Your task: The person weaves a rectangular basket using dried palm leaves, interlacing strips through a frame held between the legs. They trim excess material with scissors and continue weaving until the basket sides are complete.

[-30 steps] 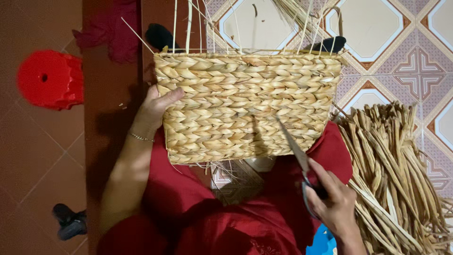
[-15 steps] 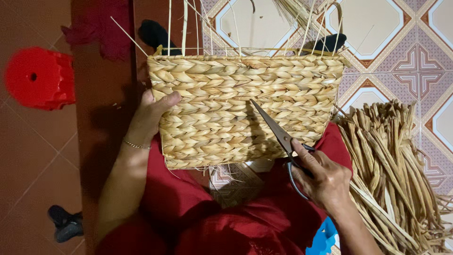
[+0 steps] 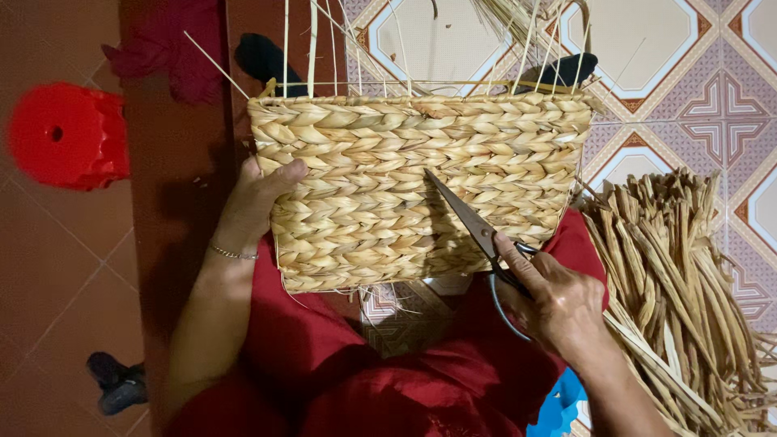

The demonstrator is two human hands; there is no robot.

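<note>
A woven straw basket [image 3: 380,162] rests on my lap, its braided side facing me and thin stiff stalks sticking up from its far rim. My left hand [image 3: 255,202] grips the basket's left edge, thumb on the weave. My right hand [image 3: 558,303] holds a pair of dark scissors [image 3: 465,222], with the blades lying flat against the middle of the basket's side and pointing up-left.
A pile of dried flat straw strips [image 3: 688,291] lies on the patterned tile floor to my right. A red plastic stool [image 3: 69,133] stands at the left. Red cloth [image 3: 174,57] and dark sandals [image 3: 263,57] lie beyond the basket. My red garment [image 3: 340,364] covers my lap.
My right hand has brought the scissors up from the basket's lower right onto the middle of its side. The left hand keeps its grip on the left edge.
</note>
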